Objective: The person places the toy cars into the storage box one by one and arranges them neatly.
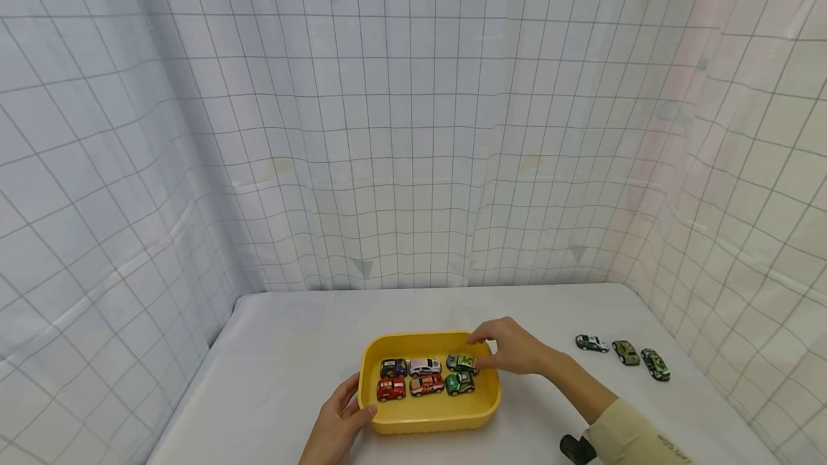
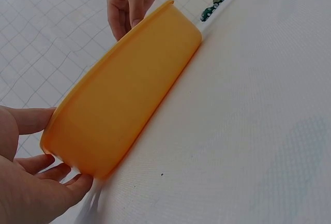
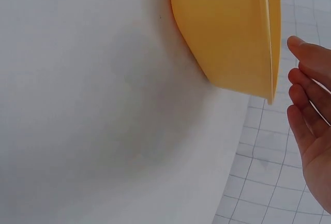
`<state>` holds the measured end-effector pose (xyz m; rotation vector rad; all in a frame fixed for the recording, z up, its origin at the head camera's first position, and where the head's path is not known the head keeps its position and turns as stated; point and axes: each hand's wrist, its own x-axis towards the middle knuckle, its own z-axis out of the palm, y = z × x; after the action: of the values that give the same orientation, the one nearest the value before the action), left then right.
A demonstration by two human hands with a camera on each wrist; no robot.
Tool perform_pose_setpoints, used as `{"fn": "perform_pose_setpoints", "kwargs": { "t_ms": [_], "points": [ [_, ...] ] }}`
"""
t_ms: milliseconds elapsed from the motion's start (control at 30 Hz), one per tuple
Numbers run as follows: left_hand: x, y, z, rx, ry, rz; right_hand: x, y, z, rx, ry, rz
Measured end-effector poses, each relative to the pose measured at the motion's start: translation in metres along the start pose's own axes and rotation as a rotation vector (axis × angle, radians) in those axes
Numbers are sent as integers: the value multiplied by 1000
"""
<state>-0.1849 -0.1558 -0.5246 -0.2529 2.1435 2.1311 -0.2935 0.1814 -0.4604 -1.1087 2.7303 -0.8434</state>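
A yellow plastic tray stands on the white table with toy cars inside in two rows. The back row has a dark blue car, a white car and a yellow-green car; in front are a red car, an orange-red car and a green car. My left hand grips the tray's left end, thumb over the rim, fingers against the outer wall. Over the right end hovers my right hand, near the yellow-green car; its fingers are loosely bent, holding nothing visible.
On the table's right side lie a white-and-green car, an olive car and a green camouflage car. A black object shows beside the right sleeve. White grid-patterned curtains surround the table at the back and sides.
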Motion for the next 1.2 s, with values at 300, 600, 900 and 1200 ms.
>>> {"fn": "perform_pose_setpoints", "kwargs": {
  "t_ms": [300, 600, 900, 1200],
  "points": [
    [0, 0, 0, -10, -3, -6, -10, 15, -11, 13, 48, 17],
    [-2, 2, 1, -20, 7, -15, -27, 38, -31, -59, 110, 5],
    [-1, 1, 1, -11, 12, -13, -50, 63, -49, -60, 173, 77],
    [2, -2, -1, 12, -8, 12, -72, 93, -60, -29, 229, 126]
  ]
}}
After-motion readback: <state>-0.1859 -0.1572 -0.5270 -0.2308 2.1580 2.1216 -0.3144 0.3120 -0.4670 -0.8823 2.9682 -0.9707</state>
